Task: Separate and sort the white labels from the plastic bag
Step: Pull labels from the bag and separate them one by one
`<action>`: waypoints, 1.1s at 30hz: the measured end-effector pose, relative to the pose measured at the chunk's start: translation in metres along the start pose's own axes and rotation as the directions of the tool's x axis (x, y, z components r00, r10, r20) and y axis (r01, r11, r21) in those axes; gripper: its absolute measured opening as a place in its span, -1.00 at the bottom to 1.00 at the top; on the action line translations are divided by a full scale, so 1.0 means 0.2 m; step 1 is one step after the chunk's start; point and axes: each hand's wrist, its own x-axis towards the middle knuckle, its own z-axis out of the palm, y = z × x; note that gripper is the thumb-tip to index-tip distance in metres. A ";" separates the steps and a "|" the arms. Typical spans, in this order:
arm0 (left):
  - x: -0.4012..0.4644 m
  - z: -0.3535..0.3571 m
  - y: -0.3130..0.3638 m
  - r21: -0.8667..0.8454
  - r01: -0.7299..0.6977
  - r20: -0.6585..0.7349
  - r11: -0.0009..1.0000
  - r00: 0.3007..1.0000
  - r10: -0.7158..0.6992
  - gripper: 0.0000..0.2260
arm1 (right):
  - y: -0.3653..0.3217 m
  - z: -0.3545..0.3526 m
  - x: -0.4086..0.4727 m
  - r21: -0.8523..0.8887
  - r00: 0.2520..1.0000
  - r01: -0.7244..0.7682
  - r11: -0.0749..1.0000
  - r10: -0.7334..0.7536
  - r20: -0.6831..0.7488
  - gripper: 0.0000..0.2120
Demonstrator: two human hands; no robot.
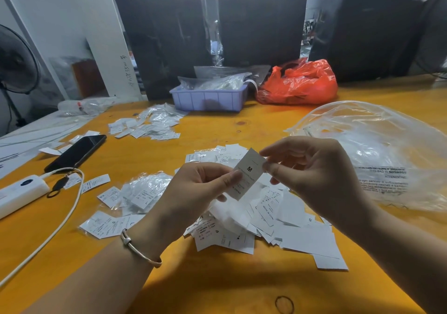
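At the far left edge of the frame a white power bank [20,193] lies on the orange worktop [217,287], with a white cable [58,226] looping from it toward the lower left. Just above it, a black phone [76,153] rests at an angle. Right of the cable, in the left-centre, a small pile of labels in clear wrap [135,193] sits on the worktop, and a second scatter of labels [147,125] lies further up, below a lilac plastic tray [209,99] holding clear packets.

The left hand [196,188], a thin bangle [140,251] on its wrist, is raised in the centre of the frame; its thumb and fingers pinch the lower part of a white label [248,174] printed with an "M". The right hand [312,168] pinches the same label's upper right edge between thumb and forefinger, the other fingers curled. The label is held tilted above the main heap of white labels [266,226], which spreads across the worktop beneath both hands.

Above the heap, at upper centre-right, an orange-red plastic bag [300,84] sits beside the tray. At the right of the frame a large clear plastic bag [377,149] lies crumpled on the worktop, just beside the heap.
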 end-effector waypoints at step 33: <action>0.01 -0.02 -0.02 -0.173 0.028 0.064 0.984 0.998 -0.017 -0.67 | 0.00 0.05 -0.02 0.305 0.957 -0.252 0.918 0.190 0.219 -0.76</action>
